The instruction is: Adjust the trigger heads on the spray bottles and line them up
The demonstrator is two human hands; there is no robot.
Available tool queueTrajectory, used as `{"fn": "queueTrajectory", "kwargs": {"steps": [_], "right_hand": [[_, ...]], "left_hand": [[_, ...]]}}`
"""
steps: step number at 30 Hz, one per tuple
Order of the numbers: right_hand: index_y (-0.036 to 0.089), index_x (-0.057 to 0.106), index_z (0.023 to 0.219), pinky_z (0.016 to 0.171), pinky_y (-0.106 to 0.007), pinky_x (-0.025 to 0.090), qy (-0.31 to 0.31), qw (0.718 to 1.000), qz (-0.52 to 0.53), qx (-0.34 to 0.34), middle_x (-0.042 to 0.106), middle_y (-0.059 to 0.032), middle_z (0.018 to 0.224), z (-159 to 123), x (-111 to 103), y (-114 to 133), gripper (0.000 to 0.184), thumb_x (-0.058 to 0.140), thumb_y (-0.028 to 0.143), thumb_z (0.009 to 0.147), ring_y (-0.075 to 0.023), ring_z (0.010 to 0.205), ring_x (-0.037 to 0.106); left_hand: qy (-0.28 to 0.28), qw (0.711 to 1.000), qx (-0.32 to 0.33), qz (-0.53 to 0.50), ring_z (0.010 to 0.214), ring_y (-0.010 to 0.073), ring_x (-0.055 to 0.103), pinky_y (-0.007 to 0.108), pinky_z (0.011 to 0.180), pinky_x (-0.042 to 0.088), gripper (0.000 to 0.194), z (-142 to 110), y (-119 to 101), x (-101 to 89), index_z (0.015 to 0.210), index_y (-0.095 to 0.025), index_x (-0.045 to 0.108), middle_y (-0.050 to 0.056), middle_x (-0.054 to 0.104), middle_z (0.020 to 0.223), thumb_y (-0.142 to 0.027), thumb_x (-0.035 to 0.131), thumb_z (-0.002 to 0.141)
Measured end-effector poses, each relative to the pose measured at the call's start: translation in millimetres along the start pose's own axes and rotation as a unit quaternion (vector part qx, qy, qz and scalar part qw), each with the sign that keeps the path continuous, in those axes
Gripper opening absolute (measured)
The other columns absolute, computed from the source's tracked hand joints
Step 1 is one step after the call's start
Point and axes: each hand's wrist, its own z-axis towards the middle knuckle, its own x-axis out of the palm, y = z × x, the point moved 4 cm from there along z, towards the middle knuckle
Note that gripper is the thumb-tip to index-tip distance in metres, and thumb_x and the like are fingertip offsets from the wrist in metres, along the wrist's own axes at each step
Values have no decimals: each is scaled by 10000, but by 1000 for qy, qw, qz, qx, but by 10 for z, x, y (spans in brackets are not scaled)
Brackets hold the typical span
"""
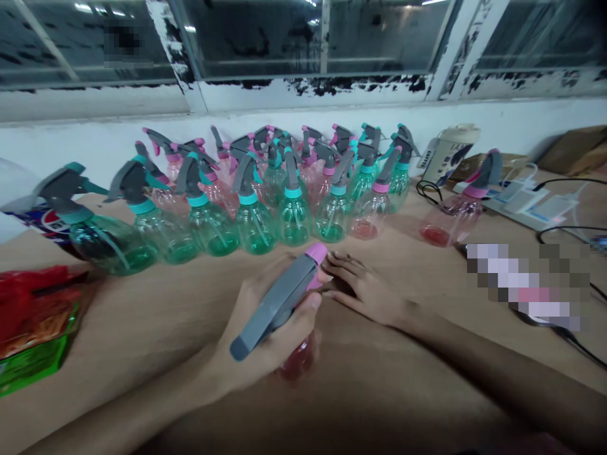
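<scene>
My left hand (258, 332) is wrapped round a pink spray bottle (296, 360) lying low over the wooden table (156, 316). Its grey trigger head (277, 302) points away from me, ending in a pink nozzle (317, 253). The fingertips of my right hand (363, 287) are stretched out and touch the nozzle end of the sprayer; the fingers look apart and hold nothing else. Behind both hands stands a crowd of several green and pink spray bottles (256, 215) in rows along the wall.
One pink spray bottle (455, 212) stands alone at the right. Power strip, chargers and black cables (526, 202) lie at the right. A white appliance (448, 155) stands by the wall. Red and green snack packets (33, 322) lie at the left edge.
</scene>
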Motion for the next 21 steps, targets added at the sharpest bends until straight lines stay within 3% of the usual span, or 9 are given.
{"fn": "queueTrajectory", "kwargs": {"steps": [6,13,17,21], "right_hand": [[190,458,1325,1077,-513,315,-5,1000,3,6,457,-113,1392,1,-12,3,563,430,532,878,-250,1318,368],[178,481,1299,1082,-506,312,6,1000,2,8,439,-115,1406,-4,-23,1,540,428,518,883,-252,1340,327],[159,495,1280,1073,-513,323,7,1000,7,15,474,-142,1371,-5,-35,3,538,427,515,883,-265,1320,362],[191,498,1270,1067,-521,327,10,1000,23,19,513,-115,1336,-2,-42,11,493,432,495,886,-264,1312,374]], "left_hand": [[33,999,-2,-33,596,131,604,251,599,517,98,-47,74,0,704,-218,542,-30,590,649,-178,488,776],[2,997,21,-70,898,178,631,311,856,501,130,31,1,-33,836,-226,593,5,666,914,-162,502,768],[3,998,20,-57,794,175,617,308,790,511,120,22,5,-21,840,-227,619,-6,633,779,-199,528,767],[16,996,36,-74,796,157,611,292,790,506,161,-3,-1,-19,892,-233,624,-10,632,826,-189,520,778]]}}
